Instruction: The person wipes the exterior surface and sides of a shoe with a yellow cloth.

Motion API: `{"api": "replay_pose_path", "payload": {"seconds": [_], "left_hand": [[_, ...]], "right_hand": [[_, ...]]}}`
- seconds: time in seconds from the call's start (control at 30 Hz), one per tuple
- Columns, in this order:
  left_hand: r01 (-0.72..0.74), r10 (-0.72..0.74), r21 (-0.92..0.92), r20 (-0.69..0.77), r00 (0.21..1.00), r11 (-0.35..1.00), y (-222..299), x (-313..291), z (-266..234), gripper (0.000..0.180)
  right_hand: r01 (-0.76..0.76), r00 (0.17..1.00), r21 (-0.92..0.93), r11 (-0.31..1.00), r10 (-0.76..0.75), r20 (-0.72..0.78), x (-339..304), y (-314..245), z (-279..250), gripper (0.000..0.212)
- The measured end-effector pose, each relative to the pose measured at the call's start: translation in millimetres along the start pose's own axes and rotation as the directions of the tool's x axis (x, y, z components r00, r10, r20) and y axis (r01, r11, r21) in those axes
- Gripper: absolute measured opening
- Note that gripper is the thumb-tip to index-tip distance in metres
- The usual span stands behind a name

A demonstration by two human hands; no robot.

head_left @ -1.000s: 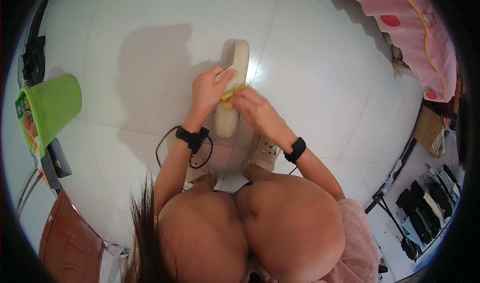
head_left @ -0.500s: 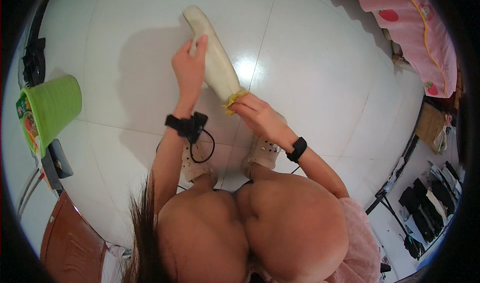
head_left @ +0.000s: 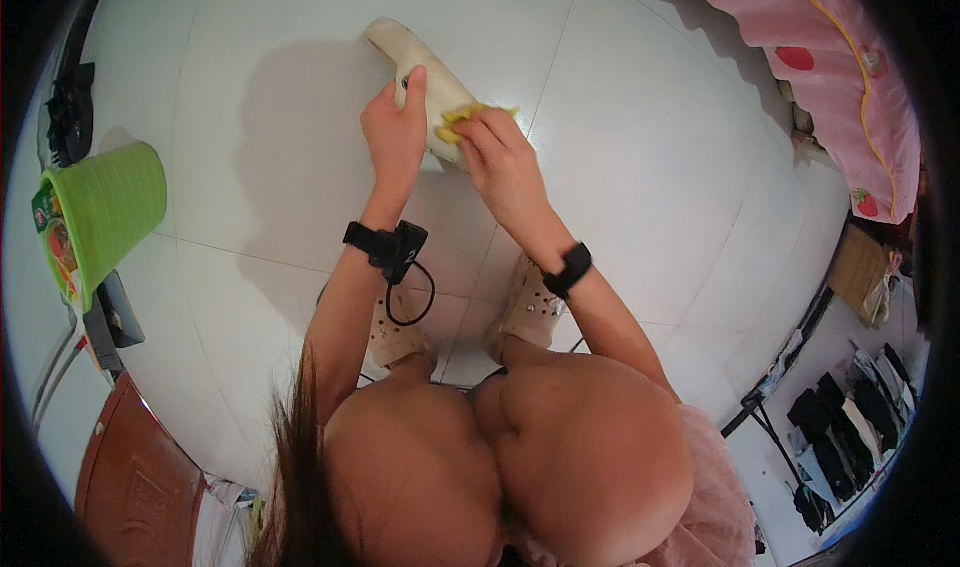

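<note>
A cream-coloured, long rounded handheld appliance (head_left: 440,79) is held above the tiled floor; its exact kind I cannot tell. One end narrows like a handle, and a small dark round spot shows beside my thumb. My left hand (head_left: 396,127) is closed around it, thumb lying along the top. In my right hand (head_left: 503,162) a yellow cloth (head_left: 462,119) is pinched and pressed against the appliance's wider end. Part of that end is hidden behind the cloth and fingers. Each wrist wears a black strap, the left one with a small box and cable.
On the left a green basket (head_left: 118,207) with colourful packages stands near a brown wooden panel (head_left: 140,467). Pink strawberry-print fabric (head_left: 800,57) hangs at the upper right. Folded dark clothes (head_left: 850,417) lie at the far right. My beige clogs (head_left: 525,307) rest on the pale floor tiles (head_left: 640,167).
My right hand has moved up and left with the cloth along the appliance. The appliance has turned, so its dark round spot now shows. My left hand has shifted slightly right.
</note>
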State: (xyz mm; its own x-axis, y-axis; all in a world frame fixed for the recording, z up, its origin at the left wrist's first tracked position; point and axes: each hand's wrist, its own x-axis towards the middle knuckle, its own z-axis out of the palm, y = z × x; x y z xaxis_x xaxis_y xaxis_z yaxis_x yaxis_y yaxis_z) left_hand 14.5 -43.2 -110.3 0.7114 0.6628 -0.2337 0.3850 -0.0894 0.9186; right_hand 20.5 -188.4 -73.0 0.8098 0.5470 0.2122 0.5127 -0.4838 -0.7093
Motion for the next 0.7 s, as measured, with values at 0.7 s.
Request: {"api": "replay_pose_path", "payload": {"seconds": [0.7], "left_hand": [[-0.049,0.048,-0.034,-0.027,0.998,0.998,-11,-6,3,0.054]], "right_hand": [[0.008,1.0,-0.052,0.999,-0.007,0.019,1,3,6,0.012]]}}
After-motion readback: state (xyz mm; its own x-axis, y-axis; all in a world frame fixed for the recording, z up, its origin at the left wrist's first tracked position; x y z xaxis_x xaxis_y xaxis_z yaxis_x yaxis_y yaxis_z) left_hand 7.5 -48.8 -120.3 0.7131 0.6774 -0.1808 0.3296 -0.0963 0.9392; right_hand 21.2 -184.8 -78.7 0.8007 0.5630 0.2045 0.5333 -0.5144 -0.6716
